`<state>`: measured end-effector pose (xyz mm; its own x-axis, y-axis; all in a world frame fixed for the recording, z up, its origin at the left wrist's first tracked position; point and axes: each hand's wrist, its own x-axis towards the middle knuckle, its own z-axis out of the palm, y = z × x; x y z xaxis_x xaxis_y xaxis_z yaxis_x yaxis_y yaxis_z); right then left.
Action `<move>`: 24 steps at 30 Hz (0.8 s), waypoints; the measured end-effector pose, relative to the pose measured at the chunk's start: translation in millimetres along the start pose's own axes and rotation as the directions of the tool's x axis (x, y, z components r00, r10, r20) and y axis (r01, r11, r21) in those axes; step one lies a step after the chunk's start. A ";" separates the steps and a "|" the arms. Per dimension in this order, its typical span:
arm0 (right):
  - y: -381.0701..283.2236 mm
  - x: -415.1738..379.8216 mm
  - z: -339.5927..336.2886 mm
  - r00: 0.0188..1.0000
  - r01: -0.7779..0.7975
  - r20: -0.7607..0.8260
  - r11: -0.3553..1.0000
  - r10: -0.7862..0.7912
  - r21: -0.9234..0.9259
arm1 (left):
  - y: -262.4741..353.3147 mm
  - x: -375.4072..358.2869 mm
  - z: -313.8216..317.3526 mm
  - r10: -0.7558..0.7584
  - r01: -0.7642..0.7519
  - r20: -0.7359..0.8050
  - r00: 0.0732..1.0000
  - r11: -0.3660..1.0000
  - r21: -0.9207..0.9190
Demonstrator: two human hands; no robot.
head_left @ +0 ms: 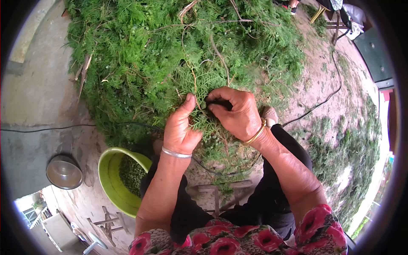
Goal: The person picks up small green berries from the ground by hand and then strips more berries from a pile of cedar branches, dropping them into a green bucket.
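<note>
My left hand [182, 129], with a silver bangle at the wrist, is closed around a green leafy sprig [204, 121] with a thin brown stem, thumb pointing up. Just right of it, my right hand [233, 110], with a gold bangle, has thumb and index finger bent together at the sprig's edge. Whatever lies between those fingertips is too small and shaded to make out. Both hands are over the near edge of a large heap of green branches [140, 63].
A yellow-green bucket [107, 180] partly filled with small green pieces stands at lower left, beside a metal bowl [64, 172]. A black cable [316, 105] crosses the ground. Cut greenery [335, 148] is spread at right. Another person's foot [293, 8] shows at upper right.
</note>
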<state>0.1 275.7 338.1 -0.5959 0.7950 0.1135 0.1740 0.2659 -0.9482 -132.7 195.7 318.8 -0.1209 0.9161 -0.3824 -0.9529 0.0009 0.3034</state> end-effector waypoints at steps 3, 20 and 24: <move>0.8 -2.3 0.3 0.991 0.134 0.014 0.982 -0.133 -0.135 | -6.1 2.0 1.2 0.017 -0.015 -0.042 0.999 0.999 0.036; -12.6 14.2 -18.4 0.911 -0.328 0.097 0.563 0.401 0.759 | 4.1 -0.6 0.8 0.066 -0.063 -0.049 0.997 0.996 0.063; -7.6 10.4 -12.9 0.941 -0.319 0.149 0.647 0.303 0.693 | 11.6 -2.6 -5.7 0.071 -0.070 -0.006 0.997 0.995 0.069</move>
<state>2.7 289.0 350.4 -0.6252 0.7473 -0.2252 -0.2404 -0.4589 -0.8553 -145.0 191.1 318.3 -0.1898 0.9113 -0.3653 -0.9206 -0.0359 0.3889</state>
